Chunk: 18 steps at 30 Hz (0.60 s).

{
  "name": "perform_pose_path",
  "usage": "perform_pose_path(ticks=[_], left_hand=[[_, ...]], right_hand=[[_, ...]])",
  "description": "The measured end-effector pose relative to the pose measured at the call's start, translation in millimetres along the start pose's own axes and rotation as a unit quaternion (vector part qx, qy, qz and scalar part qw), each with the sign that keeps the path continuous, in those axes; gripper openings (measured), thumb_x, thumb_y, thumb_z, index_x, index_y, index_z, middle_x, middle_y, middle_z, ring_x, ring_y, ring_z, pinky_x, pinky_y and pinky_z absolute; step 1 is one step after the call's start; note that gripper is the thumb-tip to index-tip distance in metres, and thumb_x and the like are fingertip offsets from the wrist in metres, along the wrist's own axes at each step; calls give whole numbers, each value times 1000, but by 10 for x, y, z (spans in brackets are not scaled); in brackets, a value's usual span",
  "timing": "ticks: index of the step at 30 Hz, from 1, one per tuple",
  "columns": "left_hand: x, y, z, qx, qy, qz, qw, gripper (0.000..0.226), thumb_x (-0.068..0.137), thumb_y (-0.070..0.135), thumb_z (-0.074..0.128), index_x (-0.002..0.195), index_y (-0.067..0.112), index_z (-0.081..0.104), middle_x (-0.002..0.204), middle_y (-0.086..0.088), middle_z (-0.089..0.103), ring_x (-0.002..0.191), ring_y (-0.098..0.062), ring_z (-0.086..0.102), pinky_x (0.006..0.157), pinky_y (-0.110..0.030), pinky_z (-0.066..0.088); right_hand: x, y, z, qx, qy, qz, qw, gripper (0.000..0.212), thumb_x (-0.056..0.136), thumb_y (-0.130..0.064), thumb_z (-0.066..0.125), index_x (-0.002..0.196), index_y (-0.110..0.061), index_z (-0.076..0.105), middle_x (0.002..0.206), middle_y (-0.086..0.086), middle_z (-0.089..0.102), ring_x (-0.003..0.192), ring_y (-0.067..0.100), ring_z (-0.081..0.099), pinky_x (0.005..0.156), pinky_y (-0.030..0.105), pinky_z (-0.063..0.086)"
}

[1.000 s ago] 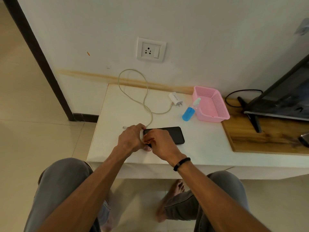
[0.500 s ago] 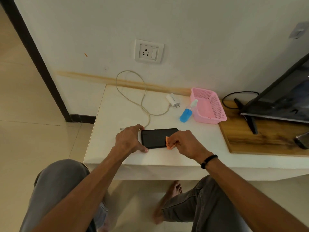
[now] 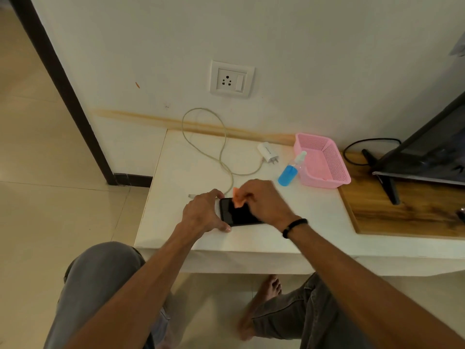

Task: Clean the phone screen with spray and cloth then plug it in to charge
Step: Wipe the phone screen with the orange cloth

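A black phone (image 3: 235,214) lies flat, screen up, near the front of the white table (image 3: 302,222). My left hand (image 3: 205,212) grips its left end, thumb at the near edge. My right hand (image 3: 264,201) presses a small orange cloth (image 3: 237,199) onto the screen's upper left part and hides the phone's right end. A blue spray bottle (image 3: 289,172) lies on its side behind. The white charger plug (image 3: 268,152) rests further back, its cable (image 3: 221,152) looping to a loose connector (image 3: 191,196) beside my left hand. A wall socket (image 3: 231,79) sits above.
A pink mesh basket (image 3: 324,162) stands right of the spray bottle. A wooden board (image 3: 402,210) carries a dark screen (image 3: 432,152) on a stand at the far right, with a black cable (image 3: 364,144) behind. My knees and bare feet are below the table's front edge.
My right hand with the orange cloth swept from the phone's left end to its right end, then back left onto the screen. My left hand kept holding the phone's left end.
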<state>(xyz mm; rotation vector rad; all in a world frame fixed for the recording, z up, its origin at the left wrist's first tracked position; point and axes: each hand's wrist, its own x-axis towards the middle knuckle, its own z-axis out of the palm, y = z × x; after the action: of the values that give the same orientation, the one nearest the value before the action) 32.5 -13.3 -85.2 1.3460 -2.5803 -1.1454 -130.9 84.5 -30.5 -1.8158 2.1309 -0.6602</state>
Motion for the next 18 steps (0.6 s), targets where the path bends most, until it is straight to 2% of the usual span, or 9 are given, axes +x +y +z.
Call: perform_pose_path(ticks=[3,6,9,11,14,18], left_hand=[[15,10,18,11,8,-1,1000,96,53,47,95,137,31,51,102,12,69,101,-20,68,81,-31,45],[14,14,12,20,17,-10,1000,97,53,50,94,137,32,50,105,12,69,112,-20,65,87,-34,33],[8,15,-26,34,7,-14,999,98,54,53,94,139,34,49,95,11,61,116,-22,61,87,-36,30],[-4,30,-51,44,2,-15,999,97,55,53,94,139,35,49,97,11,57,117,-23,60,90,-38,30],[-23,55,-76,61,-4,-19,998,96,57,55,93,140,35,48,97,9,59,117,-23,60,97,-41,33],[-37,85,-81,85,2,-23,996,96,58,60,91,141,37,48,103,6,65,120,-24,59,103,-45,32]], right_hand=[[138,-172,278,-54,-114,-47,991,17,85,2,66,83,-9,79,86,4,76,80,20,69,77,30,56],[196,-131,332,-88,-128,-61,986,14,86,-3,64,86,-9,77,87,7,75,79,23,67,74,35,55],[192,10,245,-94,-106,-37,989,20,87,1,62,84,-11,77,88,3,75,82,19,67,80,35,56],[152,151,151,-76,-70,15,995,24,88,5,60,84,-11,78,93,4,77,89,19,70,90,37,57],[19,347,28,-47,-30,77,995,23,92,8,59,90,-4,78,98,10,78,96,23,73,99,40,56],[-248,467,-35,-9,33,148,988,26,95,7,58,94,-10,78,100,1,76,102,11,70,108,32,52]])
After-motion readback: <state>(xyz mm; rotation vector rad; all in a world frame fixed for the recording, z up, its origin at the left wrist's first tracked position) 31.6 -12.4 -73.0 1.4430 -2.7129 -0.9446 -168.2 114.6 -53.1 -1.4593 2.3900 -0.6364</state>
